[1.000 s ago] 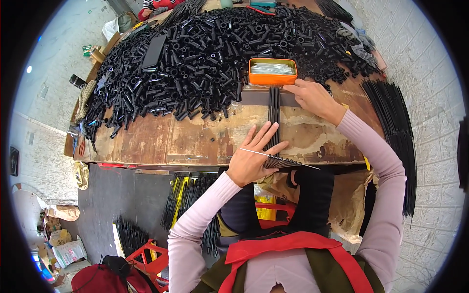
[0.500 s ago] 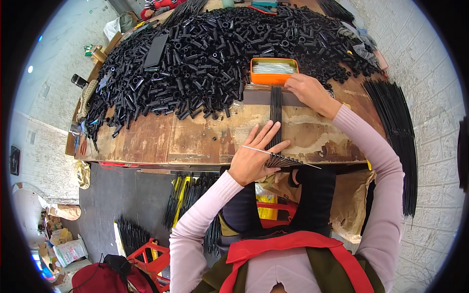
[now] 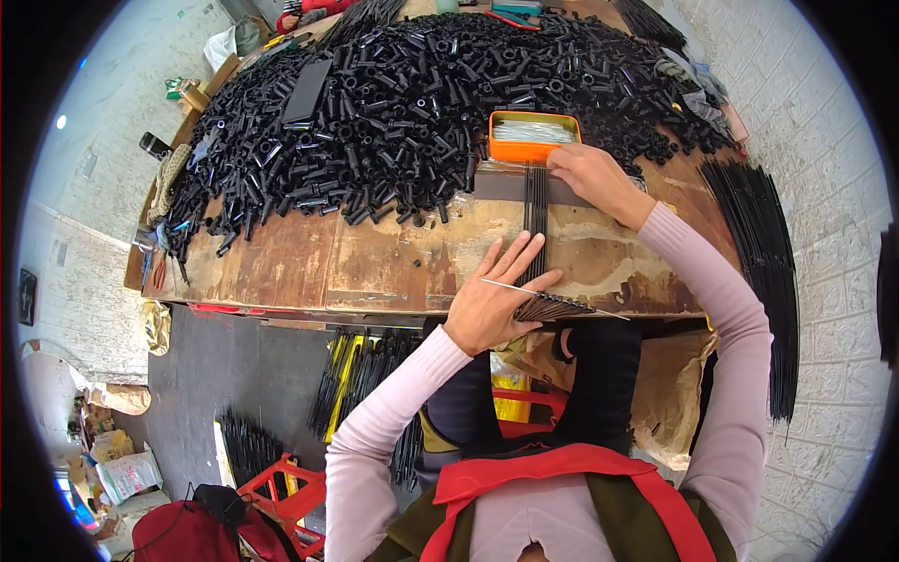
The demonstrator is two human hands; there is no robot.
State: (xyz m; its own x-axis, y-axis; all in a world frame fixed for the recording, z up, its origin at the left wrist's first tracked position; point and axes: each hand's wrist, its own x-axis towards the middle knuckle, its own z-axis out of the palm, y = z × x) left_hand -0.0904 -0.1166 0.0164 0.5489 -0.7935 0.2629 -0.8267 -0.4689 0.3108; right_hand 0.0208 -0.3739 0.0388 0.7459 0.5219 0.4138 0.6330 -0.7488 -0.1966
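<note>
A bundle of thin black rods runs from the table's near edge toward a dark strip. My left hand lies across them, fingers stretched over the rods and thumb below their fanned near ends, keeping them gripped. A thin silver wire passes by this hand and along the fanned ends. At the far ends of the rods, my right hand has its fingertips pinched together near the corner of an orange tin. Whatever is between those fingertips is hidden. Silver wires fill the tin.
A big heap of black tubular parts covers the table's far side, with a dark flat phone-like slab on top. Long black rods hang over the right edge. Below stands a red stool. Another person's hand shows far left.
The view has shifted slightly, moving the table and tin a little to the right in the picture. Both hands keep nearly the same places on the rods.
</note>
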